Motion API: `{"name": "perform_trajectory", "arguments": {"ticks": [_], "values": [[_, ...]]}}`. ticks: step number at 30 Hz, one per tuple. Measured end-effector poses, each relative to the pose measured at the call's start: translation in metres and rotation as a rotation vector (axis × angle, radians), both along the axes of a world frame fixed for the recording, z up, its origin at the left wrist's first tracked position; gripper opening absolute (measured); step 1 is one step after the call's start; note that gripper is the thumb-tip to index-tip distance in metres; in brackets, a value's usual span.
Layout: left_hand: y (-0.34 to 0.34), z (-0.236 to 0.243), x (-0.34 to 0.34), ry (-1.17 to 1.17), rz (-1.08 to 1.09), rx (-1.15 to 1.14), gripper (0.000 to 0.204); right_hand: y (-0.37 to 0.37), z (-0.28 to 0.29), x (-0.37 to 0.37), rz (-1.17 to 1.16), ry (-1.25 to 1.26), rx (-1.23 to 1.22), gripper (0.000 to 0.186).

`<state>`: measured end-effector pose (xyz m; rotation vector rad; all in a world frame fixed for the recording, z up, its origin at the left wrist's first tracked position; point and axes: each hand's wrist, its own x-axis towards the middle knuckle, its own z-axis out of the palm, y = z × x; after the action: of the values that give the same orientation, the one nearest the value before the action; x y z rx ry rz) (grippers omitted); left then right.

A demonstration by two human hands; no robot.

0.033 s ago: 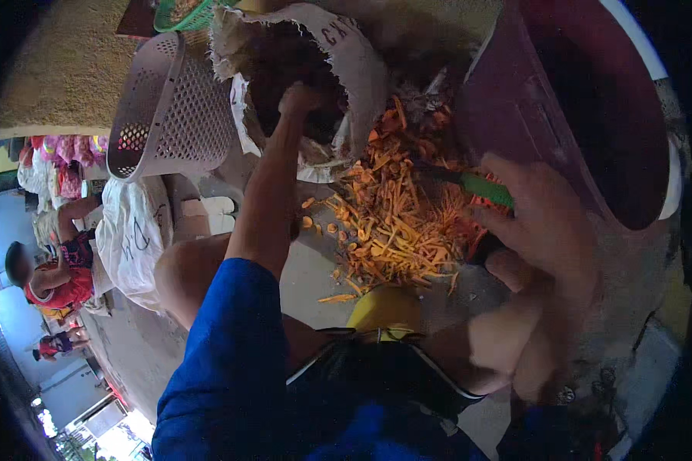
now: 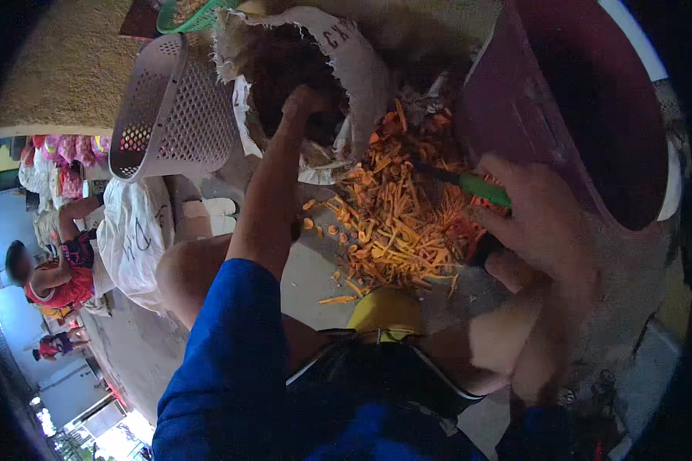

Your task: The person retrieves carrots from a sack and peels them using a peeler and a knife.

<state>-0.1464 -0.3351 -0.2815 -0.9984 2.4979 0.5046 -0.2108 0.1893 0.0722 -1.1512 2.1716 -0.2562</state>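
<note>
My left hand point(image 2: 304, 100) reaches into the mouth of a frayed, pale woven sack point(image 2: 361, 65). Its fingers are lost in the dark inside, so what they touch is hidden. My right hand point(image 2: 534, 203) is closed round the green handle of a knife point(image 2: 484, 189), whose dark blade points left over the heap. Below the blade, between my feet, lies a pile of orange and yellow carrot peelings and trimmings point(image 2: 392, 223). The right hand is slightly blurred.
A maroon tub point(image 2: 507, 115) leans at the right. Left of the sack stands a perforated pale basket point(image 2: 196, 115), with a green basket point(image 2: 184, 19) behind. A full white sack point(image 2: 134, 238) lies left of my knee. Another person in red point(image 2: 61, 280) sits farther left. A yellow object point(image 2: 388, 311) stands between my legs.
</note>
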Motion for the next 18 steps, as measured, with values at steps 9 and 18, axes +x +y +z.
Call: {"name": "perform_trajectory", "arguments": {"ticks": [9,18], "values": [[0.129,-0.014,-0.027,0.071,-0.072,-0.379,0.041,0.027,-0.022,-0.001,-0.027,0.141,-0.051,0.04],[0.068,-0.094,-0.006,0.501,-0.067,0.132,0.047,0.024,-0.032,-0.007,0.016,0.162,-0.163,0.034]]}}
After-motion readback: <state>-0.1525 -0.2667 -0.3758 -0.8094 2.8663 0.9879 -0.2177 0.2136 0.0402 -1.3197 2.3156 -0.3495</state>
